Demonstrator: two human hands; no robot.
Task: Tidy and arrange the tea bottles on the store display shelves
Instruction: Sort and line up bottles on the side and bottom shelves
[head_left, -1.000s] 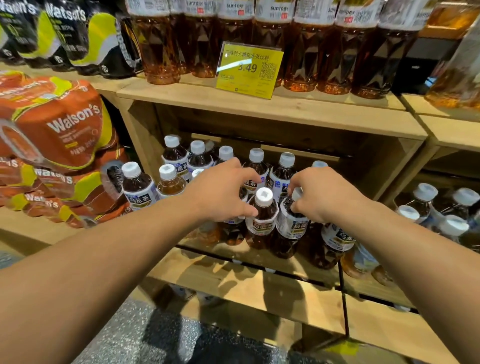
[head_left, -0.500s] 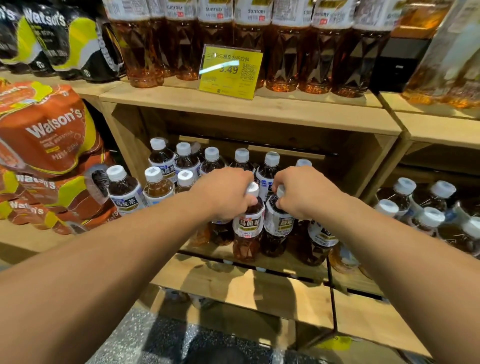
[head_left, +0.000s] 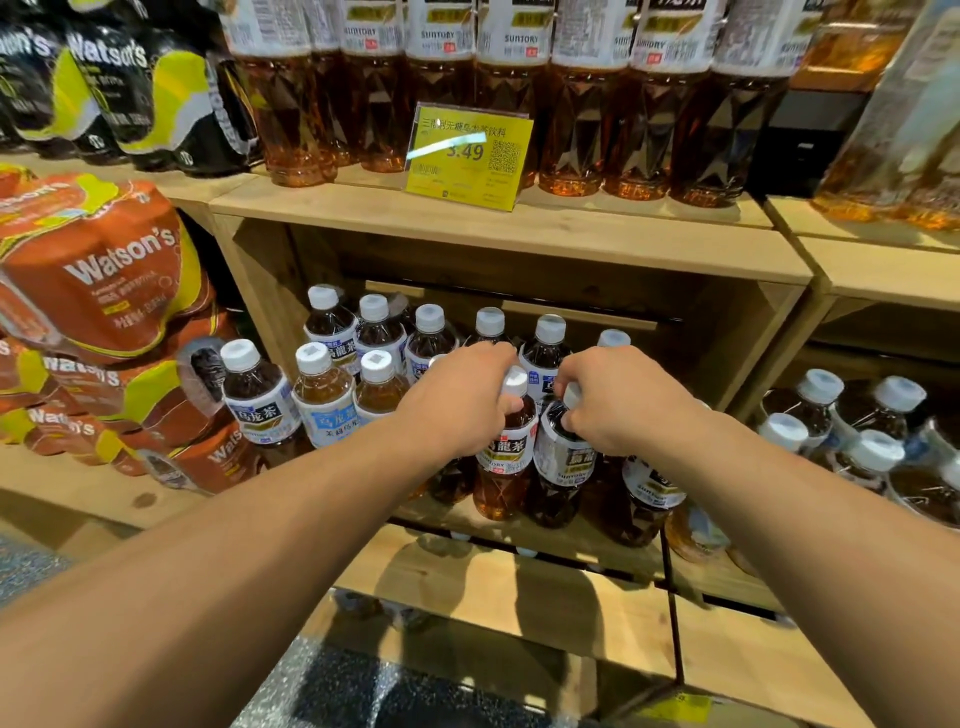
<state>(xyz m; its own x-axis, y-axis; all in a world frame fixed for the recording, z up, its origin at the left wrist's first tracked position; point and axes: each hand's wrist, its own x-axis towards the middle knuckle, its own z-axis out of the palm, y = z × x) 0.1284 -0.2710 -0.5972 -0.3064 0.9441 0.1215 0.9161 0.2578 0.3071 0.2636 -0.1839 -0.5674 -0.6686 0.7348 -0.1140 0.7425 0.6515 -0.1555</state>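
- Left grip (head_left: 457, 402) is clenched round the neck of the amber tea bottle (head_left: 505, 462), with the fingers just under its white cap (head_left: 514, 382).
- Right grip (head_left: 623, 400) grasps the dark tea bottle (head_left: 563, 462) the same way, at the neck.
- Both bottles touch each other at the front edge of the lower shelf (head_left: 587, 545), near upright. I cannot tell whether their bases are lifted.
- I judge the step in hand to be squaring this pair into the front row.
- Procedure: I would hold on the neck, not the cap, so that neither bottle swings. I would move each one upright, turn the labels outward and set the bases flush with the front edge.
- Caution: the neighbouring bottles (head_left: 322, 410) stand close along the left end of the shelf. A sideways push may topple them.
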